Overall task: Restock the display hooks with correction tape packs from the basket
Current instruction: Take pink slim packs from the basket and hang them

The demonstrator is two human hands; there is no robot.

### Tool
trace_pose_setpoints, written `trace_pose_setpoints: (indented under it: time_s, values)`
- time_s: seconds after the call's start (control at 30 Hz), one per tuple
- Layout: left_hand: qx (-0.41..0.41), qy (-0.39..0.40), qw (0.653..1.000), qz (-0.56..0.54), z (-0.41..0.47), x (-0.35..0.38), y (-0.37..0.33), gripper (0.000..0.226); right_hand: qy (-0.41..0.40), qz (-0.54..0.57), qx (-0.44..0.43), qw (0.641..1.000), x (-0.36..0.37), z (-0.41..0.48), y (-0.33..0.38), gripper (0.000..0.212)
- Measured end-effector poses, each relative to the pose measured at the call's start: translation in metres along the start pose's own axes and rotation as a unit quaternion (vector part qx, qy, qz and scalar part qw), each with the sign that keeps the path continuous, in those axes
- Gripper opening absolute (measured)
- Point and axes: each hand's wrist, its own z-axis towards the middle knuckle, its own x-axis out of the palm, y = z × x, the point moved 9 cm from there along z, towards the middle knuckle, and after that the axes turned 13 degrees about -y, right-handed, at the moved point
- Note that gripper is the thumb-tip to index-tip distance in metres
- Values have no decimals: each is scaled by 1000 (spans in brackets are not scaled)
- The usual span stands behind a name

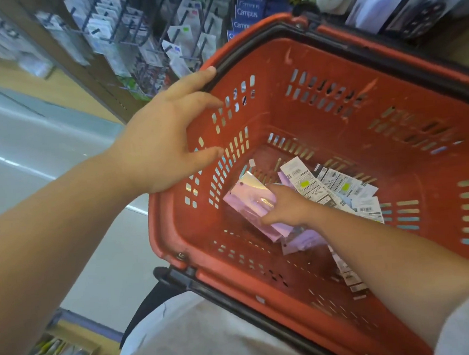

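While the left hand rests spread-fingered on the red basket's rim, the right hand's fingers curl round a glossy lilac pack on the basket floor, beside white barcoded packs.

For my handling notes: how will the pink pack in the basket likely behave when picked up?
The pink pack looks thin and flat, so probably light and bendy. Its glossy film shows glare, so it may slip in a grip. Overlapping other packs, it may drag them.
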Motion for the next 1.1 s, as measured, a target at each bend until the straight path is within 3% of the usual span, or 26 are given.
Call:
trace_pose_setpoints:
  time_s: [0.17,0.3,0.37,0.43,0.47,0.53,0.57,0.6,0.7,0.77,0.83,0.97,1.1]
  values:
    - [62,-20,996,60,1,-1,-8,78,-94,199,-5,975,-73,-20,39,56]
    - [106,-122,986,53,3,-23,-35,67,-157,350,-51,922,-134,-52,90,70]
    - [75,-161,984,-4,3,-27,-53,63,-156,426,-89,887,-157,-74,119,66]
    - [-26,-135,981,-137,9,-11,-61,67,-129,484,-133,855,-169,-97,146,61]
    - [-106,-93,962,-235,12,4,-63,68,-119,497,-149,846,-172,-108,155,61]
    - [-260,-8,858,-443,12,34,-72,53,-126,511,-151,837,-175,-122,163,59]
    - [-301,25,808,-507,13,44,-82,43,-139,510,-146,836,-176,-128,163,52]
    - [-310,45,786,-533,14,50,-91,38,-153,502,-140,840,-176,-133,161,43]
    - [-317,51,788,-526,15,60,-105,41,-193,498,-85,841,-172,-141,143,23]
    - [-331,48,789,-516,15,66,-109,45,-200,516,-18,833,-166,-141,124,40]
    - [-346,42,777,-524,12,73,-111,31,-183,552,20,813,-162,-144,115,40]
    - [-364,41,752,-549,6,85,-121,23,-200,562,7,802,-169,-154,103,21]
    - [-374,39,730,-571,6,88,-128,32,-217,509,-15,833,-175,-155,96,19]
